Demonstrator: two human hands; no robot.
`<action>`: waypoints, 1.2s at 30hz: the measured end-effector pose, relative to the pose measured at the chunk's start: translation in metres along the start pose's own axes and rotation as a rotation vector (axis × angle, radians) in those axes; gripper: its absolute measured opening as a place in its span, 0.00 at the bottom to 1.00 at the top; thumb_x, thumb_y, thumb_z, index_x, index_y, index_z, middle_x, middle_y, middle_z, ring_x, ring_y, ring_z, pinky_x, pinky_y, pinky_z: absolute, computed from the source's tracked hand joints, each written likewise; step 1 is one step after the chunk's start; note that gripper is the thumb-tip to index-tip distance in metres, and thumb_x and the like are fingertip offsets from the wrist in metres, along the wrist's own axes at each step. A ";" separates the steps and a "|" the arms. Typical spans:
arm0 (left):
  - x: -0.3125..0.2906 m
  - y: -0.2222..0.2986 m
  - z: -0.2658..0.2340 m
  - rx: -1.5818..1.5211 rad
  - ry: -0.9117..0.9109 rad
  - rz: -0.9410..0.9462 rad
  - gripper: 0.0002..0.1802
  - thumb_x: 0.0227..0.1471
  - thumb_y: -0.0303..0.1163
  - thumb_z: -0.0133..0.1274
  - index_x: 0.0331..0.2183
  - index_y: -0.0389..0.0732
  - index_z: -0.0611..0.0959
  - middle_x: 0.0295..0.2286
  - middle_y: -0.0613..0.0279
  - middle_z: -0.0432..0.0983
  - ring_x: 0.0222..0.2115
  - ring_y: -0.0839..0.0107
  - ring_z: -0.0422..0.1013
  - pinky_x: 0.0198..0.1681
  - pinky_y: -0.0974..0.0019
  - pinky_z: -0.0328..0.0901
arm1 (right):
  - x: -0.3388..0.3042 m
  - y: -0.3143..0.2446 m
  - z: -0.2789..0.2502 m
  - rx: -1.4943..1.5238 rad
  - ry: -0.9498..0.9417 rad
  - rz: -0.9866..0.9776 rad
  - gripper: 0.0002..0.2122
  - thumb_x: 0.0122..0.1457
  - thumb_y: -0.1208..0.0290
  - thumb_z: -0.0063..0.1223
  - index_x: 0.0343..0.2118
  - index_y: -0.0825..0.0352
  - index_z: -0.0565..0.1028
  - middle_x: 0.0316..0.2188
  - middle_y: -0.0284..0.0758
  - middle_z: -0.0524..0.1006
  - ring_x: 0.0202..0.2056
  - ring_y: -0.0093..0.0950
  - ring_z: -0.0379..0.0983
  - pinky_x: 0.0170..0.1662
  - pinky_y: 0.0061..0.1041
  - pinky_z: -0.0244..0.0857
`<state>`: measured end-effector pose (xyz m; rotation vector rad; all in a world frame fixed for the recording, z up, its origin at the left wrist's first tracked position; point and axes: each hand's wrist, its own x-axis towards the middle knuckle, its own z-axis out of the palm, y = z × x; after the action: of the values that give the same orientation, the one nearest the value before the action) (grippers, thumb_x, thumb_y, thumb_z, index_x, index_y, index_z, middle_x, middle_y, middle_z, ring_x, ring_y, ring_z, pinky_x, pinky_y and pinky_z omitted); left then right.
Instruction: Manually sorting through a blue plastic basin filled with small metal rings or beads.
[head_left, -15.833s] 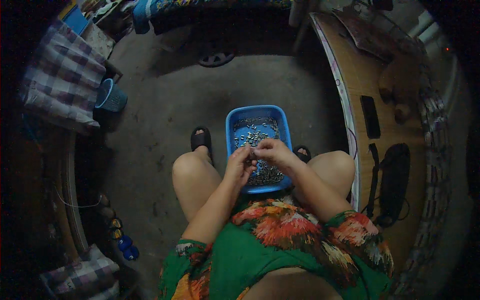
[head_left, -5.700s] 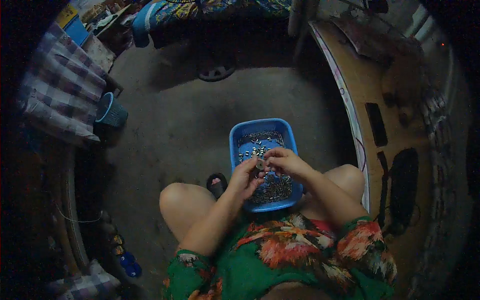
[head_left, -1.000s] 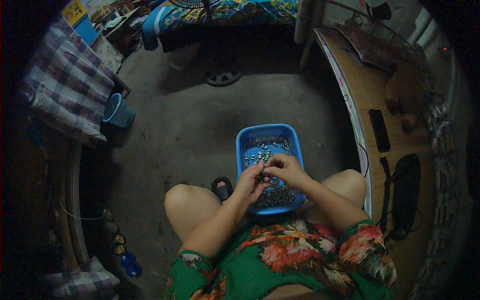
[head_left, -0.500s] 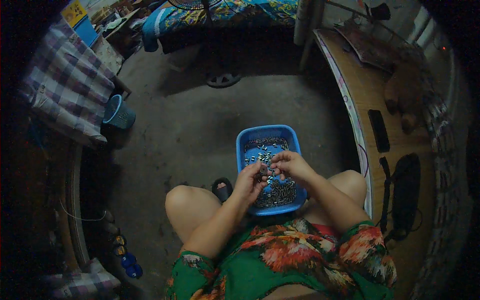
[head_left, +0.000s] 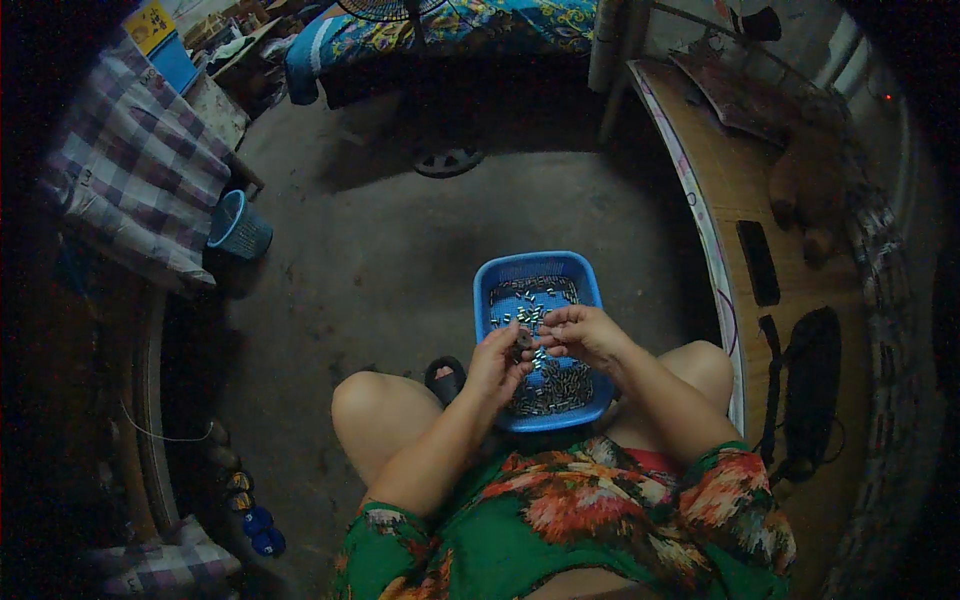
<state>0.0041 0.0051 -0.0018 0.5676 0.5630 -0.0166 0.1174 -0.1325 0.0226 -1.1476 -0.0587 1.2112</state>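
Note:
A blue plastic basket (head_left: 483, 285) sits between my knees, with many small shiny metal cylinders (head_left: 562, 385) in it. They lie heaped at the near end, looser in the middle, and along the far end. Above the basket my left hand (head_left: 492, 368) is closed around a small dark round piece (head_left: 521, 344); its exact kind is too small to tell. Close to its right, my right hand (head_left: 588, 336) pinches with thumb and fingertips near that piece. What lies between those fingertips is too small to make out.
On the right runs a wooden bench (head_left: 760, 330) with a dark phone-like slab (head_left: 757, 262) and a black bag-like item (head_left: 812, 375). A blue bin (head_left: 240, 228) stands at left beside checked cloth (head_left: 150, 165). A fan base (head_left: 448, 163) is on the floor ahead, before a bed (head_left: 480, 35).
My right hand has shifted slightly, its fingertips now drawn together close beside the dark piece. My left hand stays nearly where it was, still holding that piece.

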 end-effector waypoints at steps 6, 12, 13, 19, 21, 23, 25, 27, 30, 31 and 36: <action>-0.003 0.003 0.006 0.016 0.022 0.004 0.14 0.49 0.41 0.45 0.31 0.39 0.71 0.23 0.60 0.69 0.20 0.76 0.62 0.21 0.74 0.60 | -0.002 -0.003 0.002 -0.095 0.043 0.008 0.11 0.51 0.74 0.46 0.37 0.71 0.65 0.28 0.36 0.72 0.28 0.24 0.71 0.27 0.19 0.67; 0.000 0.001 -0.001 0.020 0.007 0.010 0.14 0.49 0.41 0.45 0.31 0.40 0.71 0.23 0.60 0.70 0.20 0.76 0.63 0.21 0.74 0.60 | 0.006 0.006 -0.006 -0.292 -0.034 0.079 0.07 0.53 0.72 0.45 0.33 0.70 0.69 0.23 0.32 0.72 0.21 0.18 0.67 0.20 0.15 0.61; 0.000 0.001 -0.001 0.017 -0.002 0.015 0.14 0.49 0.41 0.45 0.31 0.39 0.71 0.23 0.60 0.70 0.20 0.76 0.63 0.21 0.75 0.60 | 0.007 0.008 -0.007 -0.292 -0.034 0.079 0.07 0.53 0.72 0.45 0.33 0.70 0.69 0.23 0.32 0.72 0.21 0.18 0.67 0.20 0.15 0.61; -0.002 0.002 0.001 0.057 0.028 0.018 0.14 0.50 0.41 0.44 0.31 0.39 0.71 0.24 0.60 0.71 0.20 0.77 0.64 0.21 0.76 0.61 | 0.009 0.014 -0.003 -0.243 -0.013 0.012 0.07 0.53 0.75 0.42 0.33 0.71 0.69 0.23 0.34 0.72 0.22 0.19 0.67 0.21 0.16 0.63; 0.000 0.001 -0.004 0.064 0.021 0.000 0.14 0.50 0.41 0.44 0.31 0.39 0.71 0.24 0.60 0.71 0.20 0.77 0.64 0.21 0.76 0.61 | 0.005 0.009 0.005 -0.270 0.059 -0.070 0.08 0.52 0.76 0.42 0.35 0.71 0.67 0.25 0.36 0.73 0.22 0.20 0.67 0.22 0.17 0.63; 0.000 0.000 -0.003 0.074 0.004 -0.023 0.14 0.50 0.41 0.43 0.31 0.39 0.71 0.24 0.60 0.71 0.20 0.77 0.64 0.21 0.76 0.61 | 0.004 0.009 0.003 -0.255 0.059 -0.087 0.09 0.52 0.76 0.43 0.37 0.71 0.67 0.25 0.36 0.73 0.22 0.20 0.67 0.22 0.16 0.63; 0.000 -0.001 0.000 0.084 -0.015 -0.025 0.14 0.50 0.40 0.43 0.30 0.39 0.71 0.23 0.62 0.71 0.20 0.77 0.64 0.21 0.77 0.61 | 0.003 0.007 0.003 -0.238 0.056 -0.101 0.11 0.52 0.75 0.43 0.38 0.71 0.66 0.25 0.36 0.73 0.22 0.20 0.67 0.21 0.16 0.62; -0.003 -0.001 0.004 0.102 0.006 -0.025 0.14 0.50 0.41 0.44 0.30 0.39 0.71 0.23 0.62 0.70 0.19 0.78 0.64 0.21 0.77 0.62 | 0.002 0.004 0.006 -0.378 0.070 -0.139 0.09 0.51 0.73 0.46 0.34 0.71 0.69 0.24 0.35 0.73 0.22 0.19 0.67 0.20 0.13 0.60; -0.004 0.000 0.005 0.100 -0.002 -0.030 0.13 0.50 0.41 0.44 0.29 0.40 0.72 0.22 0.63 0.70 0.19 0.77 0.64 0.20 0.76 0.61 | 0.001 0.005 0.005 -0.512 0.100 -0.150 0.07 0.49 0.71 0.51 0.28 0.69 0.71 0.23 0.32 0.73 0.24 0.18 0.67 0.22 0.14 0.59; -0.004 0.000 0.005 0.079 -0.027 -0.034 0.13 0.49 0.41 0.45 0.28 0.40 0.72 0.22 0.63 0.69 0.19 0.77 0.64 0.19 0.76 0.61 | 0.001 0.006 0.007 -0.512 0.099 -0.150 0.07 0.49 0.71 0.51 0.28 0.69 0.71 0.23 0.32 0.73 0.24 0.18 0.67 0.22 0.14 0.59; -0.005 -0.001 0.005 0.035 -0.016 -0.058 0.13 0.49 0.40 0.46 0.29 0.40 0.72 0.21 0.64 0.68 0.19 0.77 0.64 0.19 0.76 0.61 | 0.003 0.015 0.011 -0.503 0.088 -0.266 0.07 0.45 0.73 0.56 0.26 0.69 0.73 0.24 0.32 0.74 0.28 0.20 0.69 0.33 0.19 0.62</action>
<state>0.0022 0.0008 0.0035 0.5843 0.5648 -0.0861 0.1016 -0.1247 0.0152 -1.5715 -0.4565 0.9289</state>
